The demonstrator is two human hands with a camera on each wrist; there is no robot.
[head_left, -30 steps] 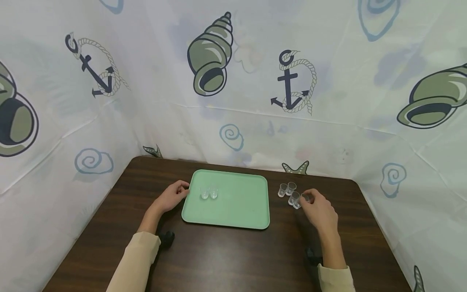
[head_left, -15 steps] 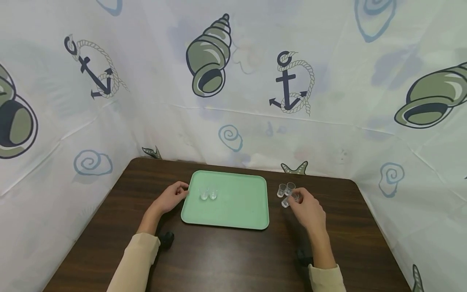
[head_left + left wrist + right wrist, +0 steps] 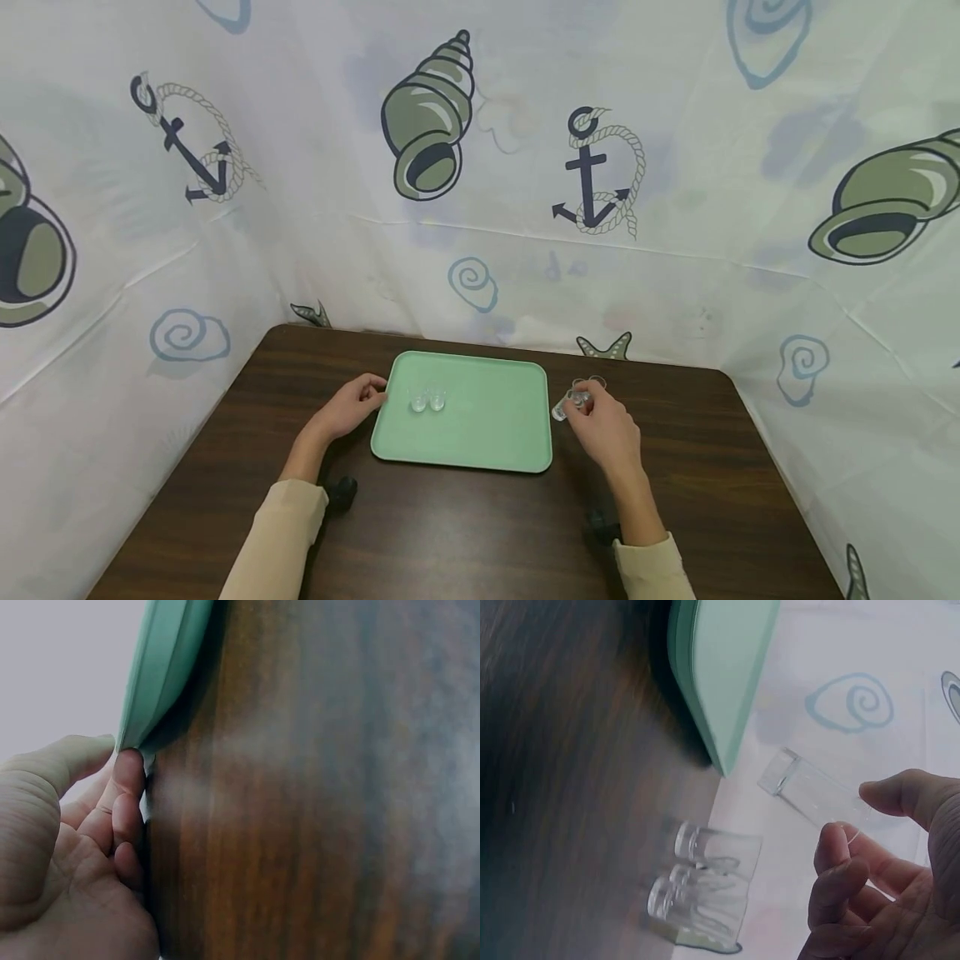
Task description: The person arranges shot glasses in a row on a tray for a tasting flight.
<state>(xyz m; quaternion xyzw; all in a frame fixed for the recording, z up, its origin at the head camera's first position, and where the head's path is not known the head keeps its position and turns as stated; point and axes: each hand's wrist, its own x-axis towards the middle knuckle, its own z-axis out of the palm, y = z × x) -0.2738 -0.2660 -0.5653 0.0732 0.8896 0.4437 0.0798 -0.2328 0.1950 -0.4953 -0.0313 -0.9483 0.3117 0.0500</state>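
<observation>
Between thumb and fingers, my right hand (image 3: pixel 609 432) holds a clear shot glass (image 3: pixel 810 791) by its rim end. The glass is tilted and lifted off the table, just beyond the right edge of a green tray (image 3: pixel 487 425). Two more clear glasses (image 3: pixel 437 401) stand side by side on the left part of the tray. My left hand (image 3: pixel 348 408) pinches the tray's left edge, thumb on the rim and fingers under it. Several glasses (image 3: pixel 718 847) stand grouped on the table near the right hand, partly hidden by it in the head view.
The dark wood table (image 3: pixel 450 533) carries the tray near its far side. A white curtain (image 3: pixel 517 275) printed with shells and anchors hangs behind and along both sides. Dark wrist devices (image 3: pixel 342 493) sit under both wrists.
My right hand has picked up a glass from the group on the right and moved it left toward the tray. The left hand and the tray have stayed in place.
</observation>
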